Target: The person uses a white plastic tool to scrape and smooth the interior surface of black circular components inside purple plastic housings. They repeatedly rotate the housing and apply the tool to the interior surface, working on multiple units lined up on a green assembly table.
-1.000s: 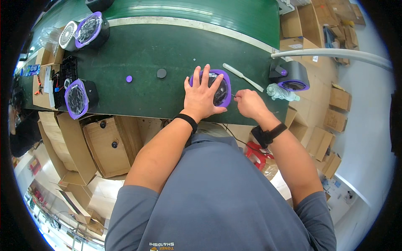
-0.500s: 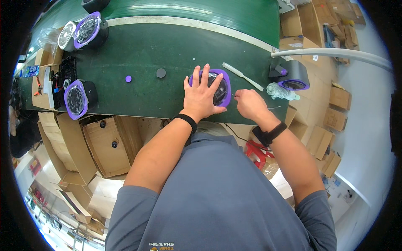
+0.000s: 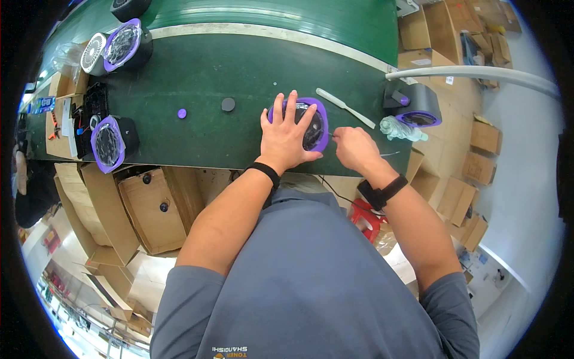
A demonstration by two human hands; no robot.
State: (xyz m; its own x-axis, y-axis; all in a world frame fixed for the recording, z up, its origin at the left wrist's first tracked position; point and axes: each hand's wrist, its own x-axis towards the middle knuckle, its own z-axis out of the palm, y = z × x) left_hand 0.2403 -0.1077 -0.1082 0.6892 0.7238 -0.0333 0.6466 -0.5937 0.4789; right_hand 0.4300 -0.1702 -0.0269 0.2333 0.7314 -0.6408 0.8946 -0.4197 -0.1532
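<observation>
A black device with a purple rim [image 3: 321, 113] and a dark, shiny front lies face up near the table's front edge. Across it my left hand [image 3: 287, 134] rests flat with fingers spread, covering much of the face. My right hand [image 3: 356, 148] is closed in a pinch at the device's right side. From that grip a thin metal tool's shaft [image 3: 391, 154] sticks out behind the hand, while its front end points at the purple rim; whether it touches or enters the rim is hard to tell. Just beyond the right hand lies a pale plastic spatula-like stick [image 3: 345, 107].
On the green table [image 3: 191, 72] sit a purple cap [image 3: 182, 113] and a dark grey round knob [image 3: 228, 105]. Similar film-covered devices [image 3: 108, 143] stand at left, another [image 3: 418, 107] at right beside crumpled clear plastic [image 3: 396, 128]. A pale curved tube [image 3: 478, 73] crosses the right side.
Both hands and the device stay almost in place, with only a very slight shift of the whole view. The right hand keeps its pinch on the thin tool.
</observation>
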